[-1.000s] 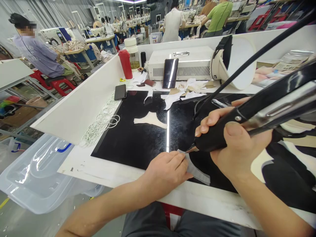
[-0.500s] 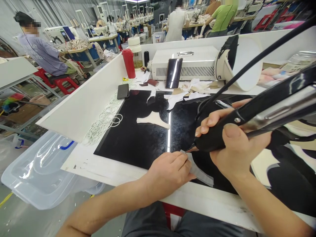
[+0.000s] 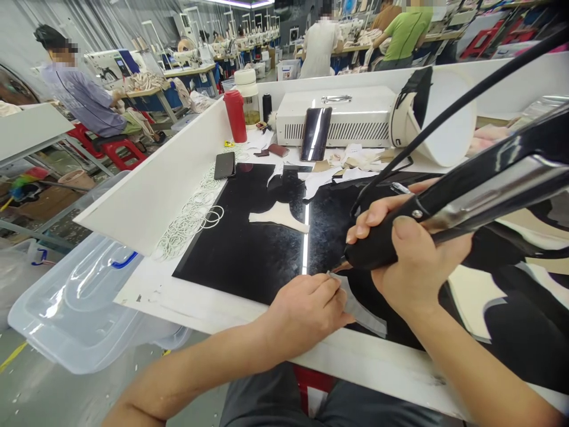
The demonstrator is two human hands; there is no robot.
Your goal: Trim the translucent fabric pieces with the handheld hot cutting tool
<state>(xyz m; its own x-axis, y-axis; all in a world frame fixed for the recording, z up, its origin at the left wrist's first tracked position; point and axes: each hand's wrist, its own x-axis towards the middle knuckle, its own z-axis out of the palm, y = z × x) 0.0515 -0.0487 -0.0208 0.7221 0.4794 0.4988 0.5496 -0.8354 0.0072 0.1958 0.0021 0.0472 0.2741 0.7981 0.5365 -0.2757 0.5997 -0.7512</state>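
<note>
My left hand (image 3: 309, 308) is closed on a grey, curved thin piece (image 3: 367, 311) near the front edge of the black mat (image 3: 231, 249). In my right hand (image 3: 411, 255) is a black and silver handheld tool (image 3: 493, 184) with a cable, its narrow tip touching or very near the piece's upper end beside my left fingertips. A cream cut piece (image 3: 279, 216) lies flat on the mat, left of the tool. More cream pieces (image 3: 473, 296) lie to the right, partly behind my right forearm.
Beyond the mat are white scraps (image 3: 320, 181), two phones, a red cup (image 3: 235, 115) and a white vented box (image 3: 342, 112). Pale elastic loops (image 3: 189, 222) lie left. A clear plastic bin (image 3: 66, 308) stands beyond the left edge. Several people sit at sewing machines farther back.
My right hand and the tool have moved slightly left, the tip staying by my left fingertips. The camera view has shifted slightly. My left hand keeps its hold.
</note>
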